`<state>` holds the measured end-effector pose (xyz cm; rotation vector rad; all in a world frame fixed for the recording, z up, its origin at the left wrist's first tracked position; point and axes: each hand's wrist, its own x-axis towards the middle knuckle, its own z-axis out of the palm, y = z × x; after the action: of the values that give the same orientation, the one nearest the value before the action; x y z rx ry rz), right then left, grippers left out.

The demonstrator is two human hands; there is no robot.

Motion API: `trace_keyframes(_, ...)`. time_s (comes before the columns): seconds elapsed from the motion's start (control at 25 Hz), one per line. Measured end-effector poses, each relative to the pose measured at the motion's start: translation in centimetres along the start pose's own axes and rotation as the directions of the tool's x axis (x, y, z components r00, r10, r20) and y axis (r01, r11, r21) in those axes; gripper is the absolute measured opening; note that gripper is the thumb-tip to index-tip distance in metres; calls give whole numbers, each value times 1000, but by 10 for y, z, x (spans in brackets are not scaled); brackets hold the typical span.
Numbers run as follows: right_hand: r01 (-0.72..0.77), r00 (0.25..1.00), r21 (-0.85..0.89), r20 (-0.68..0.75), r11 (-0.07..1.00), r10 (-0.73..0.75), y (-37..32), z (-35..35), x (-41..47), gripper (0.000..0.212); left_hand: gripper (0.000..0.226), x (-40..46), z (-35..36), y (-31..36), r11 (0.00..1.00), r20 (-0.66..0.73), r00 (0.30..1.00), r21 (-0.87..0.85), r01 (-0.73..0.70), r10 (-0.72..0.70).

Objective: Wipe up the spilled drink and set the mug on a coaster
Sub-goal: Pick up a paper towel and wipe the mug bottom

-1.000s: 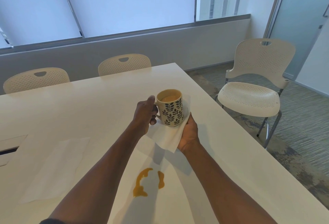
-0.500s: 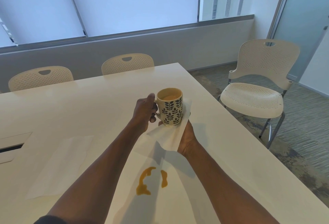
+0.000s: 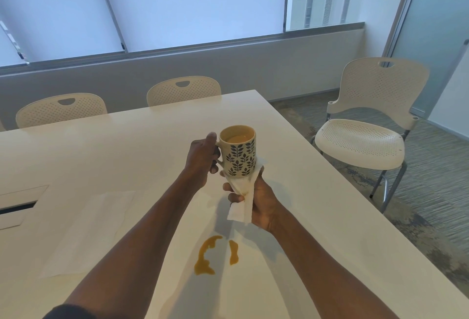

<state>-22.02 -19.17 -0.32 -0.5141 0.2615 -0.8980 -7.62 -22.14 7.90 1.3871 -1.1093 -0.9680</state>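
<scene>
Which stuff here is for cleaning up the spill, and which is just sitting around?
For the job:
mug, held by the left hand
paper towel, gripped by the right hand
spilled drink

Just there:
flat napkin on the table
three chairs

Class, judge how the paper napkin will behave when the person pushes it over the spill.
The napkin probably crumples easily: it bunches limply in the right hand. It looks light and thin, so it may tear or go soggy on the spill.
</scene>
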Motion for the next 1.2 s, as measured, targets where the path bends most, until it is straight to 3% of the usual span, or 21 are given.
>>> trace_keyframes(0.16,-34,999,-121,-39,992,29,-3,-6,-11,68,48,-1,-3,1,1000,1,1000,13,4,-4)
trace_keyframes(0.28,-58,984,-317,-179,947,0,-9,-10,-19,52,47,-1,-3,1,1000,-5,1000,22,17,-16)
trace_keyframes(0.4,-140,903,-485,-421,863,-90,-17,-13,-23,30,46,-1,-6,-3,1000,-9,1000,9,22,-22)
trace_keyframes(0.52,-102,798,-540,-546,836,-256,-32,-14,-26,22,46,-2,-8,-6,1000,-8,1000,-9,26,-26)
trace_keyframes(0.8,11,630,-700,-550,714,-549,-63,-1,-5,33,41,-7,1,0,999,31,999,-30,26,-25)
trace_keyframes(0.92,112,560,-680,-559,724,-612,-76,6,8,29,40,-9,5,1,999,42,999,-29,32,-30)
trace_keyframes(1.08,96,591,-648,-573,755,-567,-84,12,19,18,40,-10,8,0,999,51,998,-34,29,-27)
trace_keyframes(1.2,99,726,-657,-466,748,-506,-81,12,12,18,45,-9,6,-1,999,27,999,-39,21,-20)
